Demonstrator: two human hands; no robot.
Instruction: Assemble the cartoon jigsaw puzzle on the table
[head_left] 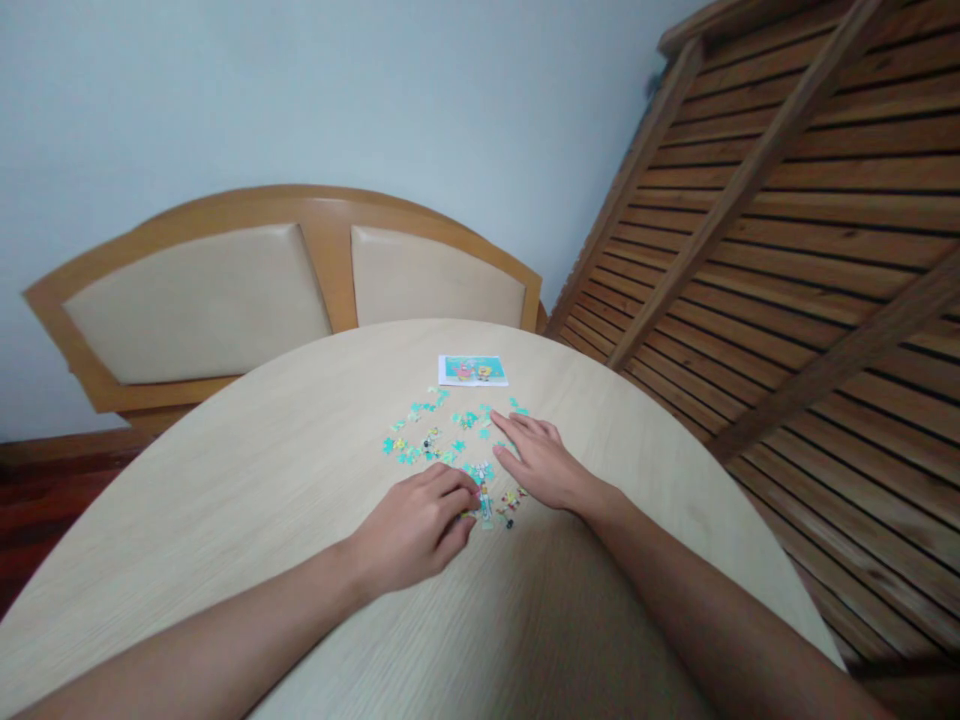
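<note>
Several small turquoise puzzle pieces (431, 440) lie scattered on a round pale wooden table (262, 480). My left hand (416, 525) rests on the table with its fingers curled, the fingertips pinched on a small cluster of joined pieces (484, 500). My right hand (536, 460) lies flat on the table, fingers stretched out toward the loose pieces, touching a few at its fingertips. A small picture card (472, 370) with a cartoon image lies beyond the pieces.
A wooden bench with two beige padded backrests (202, 300) stands behind the table against a pale wall. A slatted wooden frame (787, 220) leans at the right, close to the table's edge. Dark red floor shows at the left.
</note>
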